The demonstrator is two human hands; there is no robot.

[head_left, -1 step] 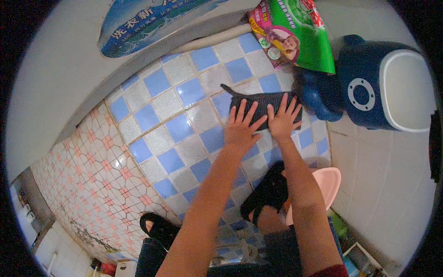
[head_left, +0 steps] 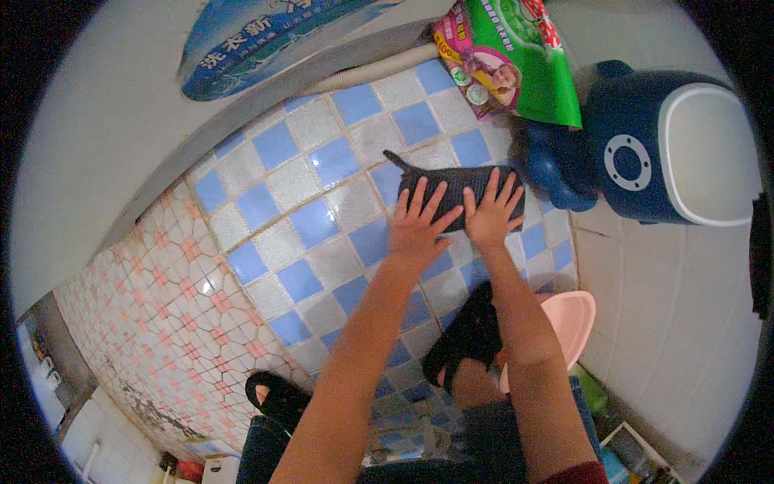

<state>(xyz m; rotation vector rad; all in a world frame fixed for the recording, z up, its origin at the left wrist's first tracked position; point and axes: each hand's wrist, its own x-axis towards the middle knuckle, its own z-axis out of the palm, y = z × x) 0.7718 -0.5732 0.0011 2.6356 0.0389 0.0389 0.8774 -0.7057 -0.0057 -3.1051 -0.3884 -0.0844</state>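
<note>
A dark, ribbed, folded cloth (head_left: 456,179) lies flat on the tiled floor, with a narrow loop or strap sticking out at its far left corner. On its left half rests my left hand (head_left: 414,231), open, its spread fingers pressed flat. My right hand (head_left: 489,219) is likewise open and flat on the right half, fingers apart, thumb toward the left hand. Neither hand grips the cloth; parts of it are hidden beneath my fingers and palms.
Blue and white floor tiles (head_left: 313,222) surround the cloth. A green and pink detergent bag (head_left: 544,89) and a dark blue bin with a pale lid (head_left: 627,161) stand at the far right. A pink basin (head_left: 576,323) sits by my right foot. A white appliance (head_left: 121,121) rises at left.
</note>
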